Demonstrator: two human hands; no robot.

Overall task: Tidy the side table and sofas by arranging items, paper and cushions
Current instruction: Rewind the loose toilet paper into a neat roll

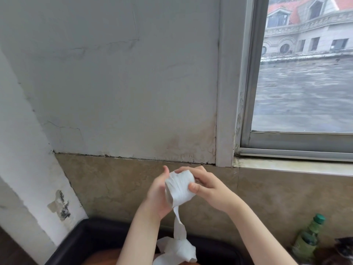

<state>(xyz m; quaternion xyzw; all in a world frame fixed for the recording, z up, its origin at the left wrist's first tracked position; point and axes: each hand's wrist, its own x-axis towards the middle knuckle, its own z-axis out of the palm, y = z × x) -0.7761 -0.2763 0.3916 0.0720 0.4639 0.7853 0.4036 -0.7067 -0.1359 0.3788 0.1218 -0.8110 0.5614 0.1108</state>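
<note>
A white roll of tissue paper (179,188) is held up in front of the wall, between both hands. My left hand (157,196) cups it from the left, palm against the roll's open end. From the right, my right hand (208,190) grips it with the thumb on its side and fingers over the top. A loose twisted strip of paper (178,232) hangs from the roll down to a crumpled heap (175,251) on the black-edged side table (91,234) below.
Two green bottles (307,238) stand at the lower right against the tan tiled wall. A dark object (343,247) lies beside them at the frame's edge. A window with a grey frame (298,142) is at upper right, above a sill.
</note>
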